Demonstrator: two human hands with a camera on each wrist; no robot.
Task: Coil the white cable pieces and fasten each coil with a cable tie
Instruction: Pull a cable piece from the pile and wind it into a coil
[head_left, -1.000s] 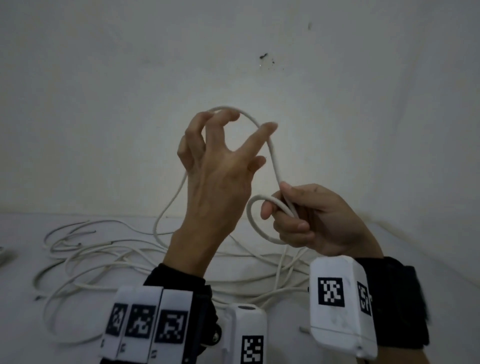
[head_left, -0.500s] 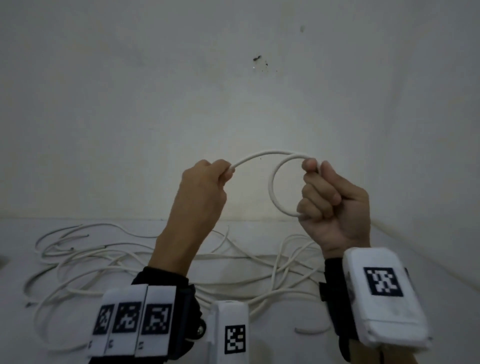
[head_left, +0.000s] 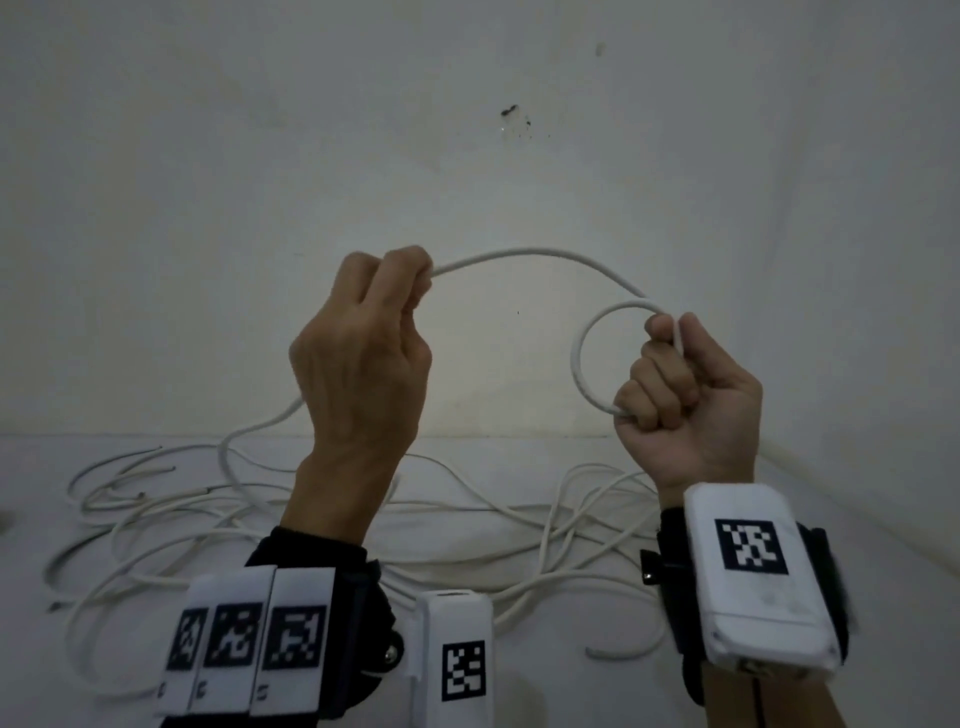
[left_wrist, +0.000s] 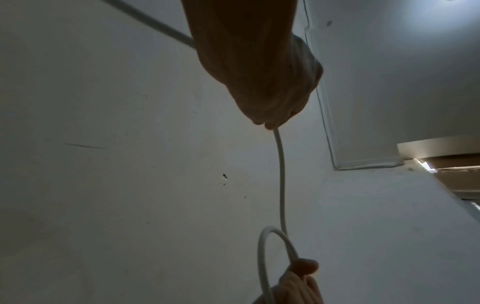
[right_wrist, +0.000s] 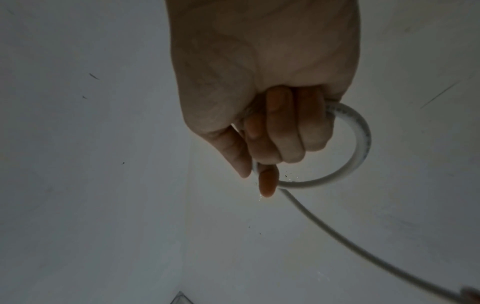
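Both hands are raised in front of a pale wall with one white cable (head_left: 540, 253) stretched between them. My right hand (head_left: 685, 384) grips a small round loop (head_left: 579, 364) of that cable in its fist; the loop (right_wrist: 361, 144) sticks out beside the curled fingers. My left hand (head_left: 379, 322) pinches the cable further along at its fingertips, and the cable (left_wrist: 281, 185) runs from there to the loop (left_wrist: 262, 257). Behind the left hand the cable drops to the surface below. No cable tie shows in any view.
A tangle of loose white cables (head_left: 260, 509) lies spread over the white surface (head_left: 545, 686) below both wrists. One short cable piece (head_left: 618, 652) lies near the right wrist. The wall (head_left: 208, 208) stands close behind, with a dark mark (head_left: 511, 111).
My left hand went from spread fingers on a tall arc to a pinch on the cable and has slid left, lengthening the span. My right hand rose, holding the loop.
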